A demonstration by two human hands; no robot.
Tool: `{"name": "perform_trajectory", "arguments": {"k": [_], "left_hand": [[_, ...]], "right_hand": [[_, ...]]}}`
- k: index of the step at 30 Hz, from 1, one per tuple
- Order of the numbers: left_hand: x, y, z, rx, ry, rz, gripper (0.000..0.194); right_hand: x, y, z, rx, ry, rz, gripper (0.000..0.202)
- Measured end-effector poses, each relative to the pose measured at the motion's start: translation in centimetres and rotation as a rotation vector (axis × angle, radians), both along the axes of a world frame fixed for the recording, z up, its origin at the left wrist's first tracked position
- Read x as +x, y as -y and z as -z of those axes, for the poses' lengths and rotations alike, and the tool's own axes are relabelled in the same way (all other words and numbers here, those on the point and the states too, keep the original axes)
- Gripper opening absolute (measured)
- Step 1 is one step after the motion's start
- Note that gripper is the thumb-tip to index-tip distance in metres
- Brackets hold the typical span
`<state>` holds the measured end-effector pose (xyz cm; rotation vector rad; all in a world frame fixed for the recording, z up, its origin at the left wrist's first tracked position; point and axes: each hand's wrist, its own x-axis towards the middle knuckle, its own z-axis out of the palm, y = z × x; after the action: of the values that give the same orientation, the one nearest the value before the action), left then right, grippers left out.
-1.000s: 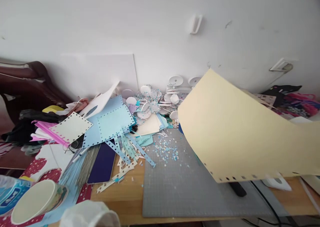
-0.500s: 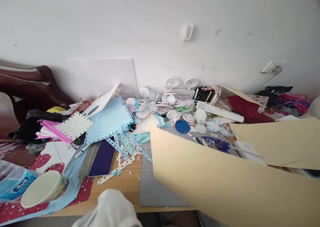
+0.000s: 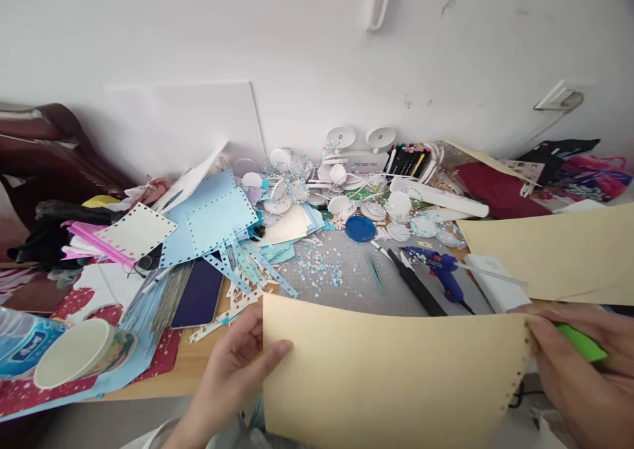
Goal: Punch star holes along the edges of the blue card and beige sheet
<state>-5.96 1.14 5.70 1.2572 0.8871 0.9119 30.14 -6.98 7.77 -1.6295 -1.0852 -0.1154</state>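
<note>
Sheet (image 3: 386,373): pale yellow, slightly bowed, raised at the near side, right of centre; small holes line its right edge. Green object (image 3: 583,343): bright, partly hidden, right of the sheet.

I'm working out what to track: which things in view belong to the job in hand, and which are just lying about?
Belong, judging by the hands:
pale yellow paper sheet, holes along one edge, held by left hand and right hand
bright green object, partly hidden in the right hand

Seem just lying about:
round blue disc
blue plastic glue gun
clear plastic bottle, blue-labelled
</note>
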Motion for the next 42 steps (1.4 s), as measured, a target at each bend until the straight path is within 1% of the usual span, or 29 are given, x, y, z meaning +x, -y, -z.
{"name": "perform_trajectory", "arguments": {"k": [1, 3, 5, 8, 10, 13, 15, 17, 18, 20, 22, 23, 27, 30, 31, 33, 36, 39, 42], "left_hand": [[-0.1, -0.1, 0.4, -0.012, -0.035, -0.008, 0.024], [-0.3, 0.0, 0.9, -0.004, -0.096, -0.020, 0.019], [-0.7, 0.3, 1.4, 0.018, -0.148, -0.020, 0.017], [-1.2, 0.7, 1.8, 0.068, -0.227, -0.015, 0.014], [-1.5, 0.8, 1.8, 0.065, -0.255, -0.004, 0.015], [-1.7, 0.6, 1.5, 0.021, -0.258, -0.012, 0.019], [-1.7, 0.3, 1.3, 0.014, -0.265, -0.029, 0.021], [-1.5, 0.0, 1.3, 0.011, -0.274, -0.004, 0.023], [-1.4, -0.2, 1.4, 0.002, -0.276, 0.022, 0.023], [-1.1, -0.4, 1.6, -0.020, -0.270, 0.086, 0.024], [-0.7, -0.7, 1.8, -0.037, -0.257, 0.135, 0.026], [-0.5, -0.8, 1.9, -0.040, -0.256, 0.155, 0.027], [0.5, -1.8, 1.9, -0.015, -0.309, 0.214, 0.030], [1.2, -3.1, 1.7, -0.041, -0.319, 0.380, 0.033], [1.4, -3.6, 1.7, -0.058, -0.326, 0.447, 0.035], [1.7, -4.8, 1.9, -0.072, -0.360, 0.542, 0.039], [2.1, -6.7, 2.8, -0.014, -0.386, 0.595, 0.044], [2.2, -8.1, 3.9, 0.055, -0.365, 0.589, 0.045], [2.1, -8.7, 4.9, 0.195, -0.387, 0.530, 0.045]], "right_hand": [[-0.3, -0.7, -0.3, 0.008, 0.015, 0.005, 0.017], [-0.6, -1.5, -0.8, 0.005, 0.037, 0.014, 0.018], [-0.4, -1.6, -1.3, 0.002, 0.078, 0.000, 0.020], [0.0, -1.1, -1.6, -0.014, 0.131, -0.046, 0.021], [0.2, -0.8, -1.6, -0.048, 0.141, -0.079, 0.020], [0.3, -0.8, -1.4, -0.166, 0.132, -0.118, 0.021], [0.5, -1.2, -1.1, -0.228, 0.085, -0.116, 0.019], [0.7, -1.9, -0.7, -0.240, 0.000, -0.128, 0.017], [0.8, -2.2, -0.3, -0.228, -0.058, -0.163, 0.018], [0.8, -2.9, 0.3, -0.190, -0.179, -0.300, 0.023], [0.1, -3.5, 0.9, -0.181, -0.288, -0.493, 0.029], [-0.5, -3.9, 1.0, -0.226, -0.315, -0.587, 0.028], [-4.2, -5.8, 0.8, -0.353, -0.403, -0.916, 0.019], [-7.1, -8.5, 0.7, -0.459, -0.473, -1.117, 0.022], [-8.0, -9.5, 0.9, -0.456, -0.508, -1.177, 0.025], [-9.5, -11.6, 1.4, -0.455, -0.597, -1.248, 0.029], [-11.2, -14.0, 2.6, -0.414, -0.694, -1.273, 0.031], [-12.1, -14.9, 3.5, -0.436, -0.731, -1.270, 0.037], [-12.5, -14.8, 4.2, -0.455, -0.685, -1.265, 0.040]]}}
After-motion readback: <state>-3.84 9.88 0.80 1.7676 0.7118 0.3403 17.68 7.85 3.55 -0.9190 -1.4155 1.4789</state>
